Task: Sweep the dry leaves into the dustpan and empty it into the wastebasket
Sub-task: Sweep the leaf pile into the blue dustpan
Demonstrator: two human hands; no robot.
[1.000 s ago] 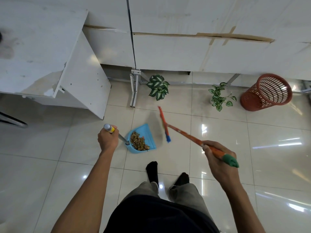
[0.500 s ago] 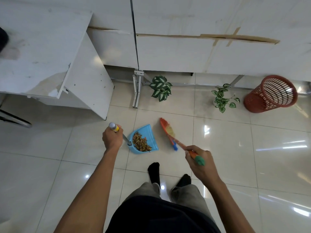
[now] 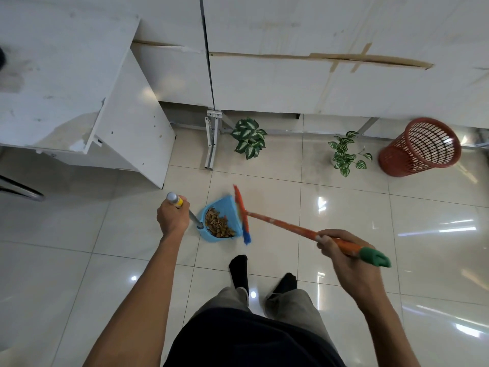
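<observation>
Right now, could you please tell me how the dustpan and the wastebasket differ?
The dustpan is blue and solid; the wastebasket is red open mesh. The dustpan holds dry leaves; no leaves show in the wastebasket. The left hand grips the dustpan's handle, while the wastebasket stands untouched, well apart. Both are open-topped containers.

Leaves (image 3: 219, 225) in dustpan (image 3: 225, 206), broom (image 3: 242, 215) seemingly touching its right, wastebasket (image 3: 420, 147) far right

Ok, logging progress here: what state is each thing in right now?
dustpan: on the floor, loaded.
dry leaves: heaped inside the dustpan.
broom: head at the dustpan's open edge.
wastebasket: standing apart, no leaves visible inside.
left hand: grips the dustpan's handle.
right hand: grips the broom's handle.
</observation>
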